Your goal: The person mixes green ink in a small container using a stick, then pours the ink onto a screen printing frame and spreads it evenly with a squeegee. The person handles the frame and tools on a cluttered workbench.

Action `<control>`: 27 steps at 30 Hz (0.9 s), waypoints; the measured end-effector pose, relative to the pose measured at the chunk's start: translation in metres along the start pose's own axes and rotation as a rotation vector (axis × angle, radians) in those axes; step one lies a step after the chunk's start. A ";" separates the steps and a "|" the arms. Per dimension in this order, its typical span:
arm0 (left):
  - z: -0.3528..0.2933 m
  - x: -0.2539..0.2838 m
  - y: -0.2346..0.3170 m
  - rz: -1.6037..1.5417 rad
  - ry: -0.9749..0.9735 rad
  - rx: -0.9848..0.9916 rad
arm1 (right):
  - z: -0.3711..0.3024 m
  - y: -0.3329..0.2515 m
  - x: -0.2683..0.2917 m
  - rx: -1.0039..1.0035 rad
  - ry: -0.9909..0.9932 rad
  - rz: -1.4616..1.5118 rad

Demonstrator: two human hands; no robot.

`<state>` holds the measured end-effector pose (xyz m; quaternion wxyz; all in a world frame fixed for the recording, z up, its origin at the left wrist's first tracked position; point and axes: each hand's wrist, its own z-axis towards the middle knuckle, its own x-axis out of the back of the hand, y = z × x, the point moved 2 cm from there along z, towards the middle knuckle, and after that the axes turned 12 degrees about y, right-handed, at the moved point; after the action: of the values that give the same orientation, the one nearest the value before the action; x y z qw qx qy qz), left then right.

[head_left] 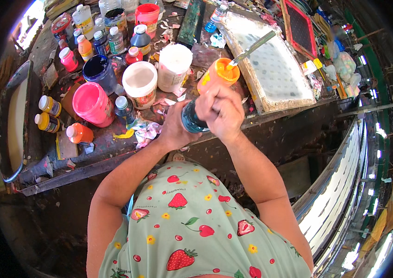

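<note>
My left hand is wrapped round a dark blue-black jar at the table's front edge. My right hand is closed at the top of this jar; its fingers hide what they grip. Just behind my right hand stands an orange tub of orange paint with a long flat stirring stick leaning out of it. Behind my left hand are a white tub and a taller white tub. A crumpled, paint-stained cloth lies beside my left wrist.
To the left stand a pink bucket, a dark blue tub and several small paint bottles. A framed printing screen lies at the right, with a red-edged one beyond. Paper scraps litter the stained table.
</note>
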<state>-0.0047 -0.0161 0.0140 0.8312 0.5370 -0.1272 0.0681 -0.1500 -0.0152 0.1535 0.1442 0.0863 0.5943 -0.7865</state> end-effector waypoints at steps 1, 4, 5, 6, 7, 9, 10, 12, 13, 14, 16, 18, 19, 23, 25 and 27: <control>-0.002 0.000 0.000 0.005 0.008 -0.012 | -0.006 0.001 0.003 -0.070 -0.064 0.009; -0.001 0.000 0.004 0.015 0.041 -0.007 | 0.003 -0.023 0.021 -0.124 -0.128 0.001; -0.001 -0.001 0.004 0.015 0.036 -0.006 | 0.008 -0.031 0.021 -0.024 -0.120 -0.093; -0.001 -0.001 0.003 0.015 0.030 -0.006 | 0.011 -0.029 0.017 0.040 -0.046 -0.094; -0.001 -0.001 0.002 0.015 0.025 -0.005 | 0.012 -0.023 0.010 0.103 0.029 -0.095; -0.001 -0.003 -0.004 -0.022 0.016 0.008 | 0.002 -0.001 -0.004 0.097 0.097 0.066; -0.002 -0.003 -0.006 -0.040 0.011 0.015 | -0.004 0.009 -0.003 0.064 0.031 0.143; -0.003 -0.002 -0.002 -0.009 0.028 -0.013 | -0.003 -0.003 0.009 -0.148 -0.064 0.139; -0.004 -0.002 0.001 0.004 0.037 -0.027 | -0.001 -0.013 0.016 -0.255 -0.111 0.133; -0.002 -0.001 0.001 0.038 -0.012 -0.015 | 0.006 -0.025 0.019 -0.190 -0.116 0.000; -0.001 -0.002 0.001 0.003 0.012 0.007 | 0.012 -0.029 0.013 -0.005 -0.042 -0.094; -0.002 -0.002 -0.002 -0.005 0.024 0.013 | 0.008 -0.012 -0.002 0.075 0.036 -0.069; -0.003 -0.004 -0.004 -0.003 0.025 0.011 | 0.002 -0.002 -0.006 0.082 0.053 -0.029; -0.002 0.000 0.000 -0.009 0.028 -0.026 | 0.003 -0.018 0.013 -0.248 -0.166 0.016; -0.002 -0.002 -0.001 0.004 0.027 -0.020 | 0.011 -0.032 0.011 -0.077 -0.151 -0.082; 0.000 0.001 0.001 0.004 0.013 0.003 | 0.015 -0.029 0.002 0.073 -0.087 -0.137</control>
<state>-0.0042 -0.0155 0.0146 0.8310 0.5376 -0.1227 0.0736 -0.1612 -0.0225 0.1837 0.1125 0.0162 0.5629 -0.8187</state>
